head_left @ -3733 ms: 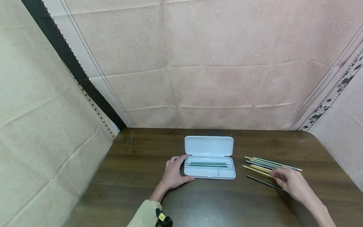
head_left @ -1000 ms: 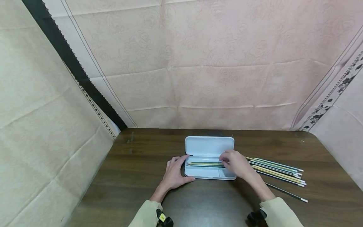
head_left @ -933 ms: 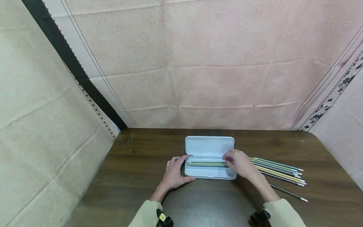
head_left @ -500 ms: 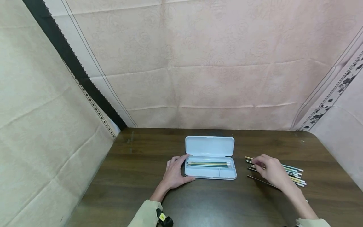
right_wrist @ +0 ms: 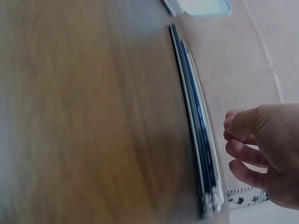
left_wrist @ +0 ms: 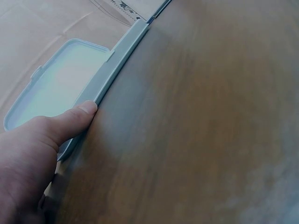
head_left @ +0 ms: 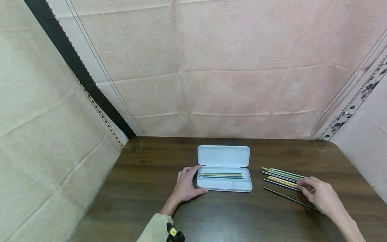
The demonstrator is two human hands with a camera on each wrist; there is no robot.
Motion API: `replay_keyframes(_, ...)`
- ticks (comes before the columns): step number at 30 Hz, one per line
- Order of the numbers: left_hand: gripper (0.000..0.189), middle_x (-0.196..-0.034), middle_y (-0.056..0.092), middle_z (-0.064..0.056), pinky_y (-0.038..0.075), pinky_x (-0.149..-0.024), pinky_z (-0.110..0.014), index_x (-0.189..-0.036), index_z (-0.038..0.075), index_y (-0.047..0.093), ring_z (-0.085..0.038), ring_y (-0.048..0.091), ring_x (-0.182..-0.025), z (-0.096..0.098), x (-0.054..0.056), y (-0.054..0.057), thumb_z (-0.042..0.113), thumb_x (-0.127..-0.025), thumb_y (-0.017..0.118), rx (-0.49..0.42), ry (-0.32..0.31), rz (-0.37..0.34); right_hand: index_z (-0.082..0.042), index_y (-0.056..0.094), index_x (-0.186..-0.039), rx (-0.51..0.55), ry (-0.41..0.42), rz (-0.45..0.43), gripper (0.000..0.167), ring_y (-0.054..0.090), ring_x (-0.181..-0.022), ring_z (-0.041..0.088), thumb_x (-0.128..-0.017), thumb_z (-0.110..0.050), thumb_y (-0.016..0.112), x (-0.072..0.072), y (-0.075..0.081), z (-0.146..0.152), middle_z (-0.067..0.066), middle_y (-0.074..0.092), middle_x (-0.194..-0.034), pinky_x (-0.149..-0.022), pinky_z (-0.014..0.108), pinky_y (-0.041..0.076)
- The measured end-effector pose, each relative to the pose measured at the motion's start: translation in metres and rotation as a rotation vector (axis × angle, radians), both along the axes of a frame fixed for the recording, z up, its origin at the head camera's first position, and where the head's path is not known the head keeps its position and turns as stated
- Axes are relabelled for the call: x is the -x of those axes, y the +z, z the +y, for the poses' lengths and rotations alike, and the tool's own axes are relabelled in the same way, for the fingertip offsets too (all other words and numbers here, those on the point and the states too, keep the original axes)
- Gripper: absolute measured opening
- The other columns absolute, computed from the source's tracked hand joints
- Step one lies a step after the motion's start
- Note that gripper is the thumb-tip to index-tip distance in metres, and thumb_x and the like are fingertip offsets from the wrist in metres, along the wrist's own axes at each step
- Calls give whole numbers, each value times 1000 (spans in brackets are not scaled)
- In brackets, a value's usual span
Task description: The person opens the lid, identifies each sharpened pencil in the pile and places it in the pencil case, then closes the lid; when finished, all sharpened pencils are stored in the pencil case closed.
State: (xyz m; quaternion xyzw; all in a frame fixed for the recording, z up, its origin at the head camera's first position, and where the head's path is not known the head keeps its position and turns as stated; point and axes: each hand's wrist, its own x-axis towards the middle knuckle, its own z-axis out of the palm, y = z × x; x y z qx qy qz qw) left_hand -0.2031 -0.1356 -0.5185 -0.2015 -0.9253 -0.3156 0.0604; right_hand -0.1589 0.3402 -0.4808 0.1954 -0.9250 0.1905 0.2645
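Note:
A light blue pencil case [head_left: 216,184] lies on the table with its lid [head_left: 223,155] raised. Several pencils [head_left: 223,175] rest in its long compartment. My left hand [head_left: 185,186] holds the case's left end; in the left wrist view its thumb [left_wrist: 79,119] presses the front wall. Over the rear part of a bundle of loose pencils [head_left: 276,180], right of the case, is my right hand [head_left: 325,196]. Its fingers are loosely bent, and no pencil shows between them in the right wrist view. One dark pencil [head_left: 290,199] lies apart, nearer the front.
The brown wooden table [head_left: 145,188] extends on both sides of the case. Patterned pale cloth [head_left: 223,67] hangs behind it and at both sides. A black wrist device [head_left: 176,236] sits at my left sleeve.
My right hand brought a yellow pencil from the bundle into the case, let go, and moved back right to the loose pencils. My left hand stayed at the case.

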Motion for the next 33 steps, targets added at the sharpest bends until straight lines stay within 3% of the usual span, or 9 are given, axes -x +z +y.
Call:
replay_keyframes(11, 91, -142, 53, -3, 28, -103, -52, -150, 18, 46, -28, 42, -127, 0, 0, -1, 51, -75, 85, 1, 2, 4, -20, 70, -79, -7, -83, -22, 32, 55, -64, 3, -65, 5, 84, -4, -10, 19, -15, 56, -75, -52, 38, 44)
replay_keyframes(27, 90, -142, 53, -2, 28, -103, -52, -150, 18, 46, -28, 42, -126, 0, 1, 0, 51, -75, 84, 1, 6, 0, -20, 70, -78, -31, -90, -33, 31, 47, -62, -2, -66, 4, 84, -2, -15, 23, -18, 51, -73, -51, 35, 41)
replay_keyframes(33, 91, -142, 53, -3, 28, -103, -52, -150, 18, 45, -28, 42, -127, 0, 0, -1, 52, -75, 84, -1, 1, 3, -20, 70, -80, -56, -80, -81, 30, 45, -63, -2, -69, 4, 85, -2, -13, 25, -18, 50, -73, -52, 32, 41)
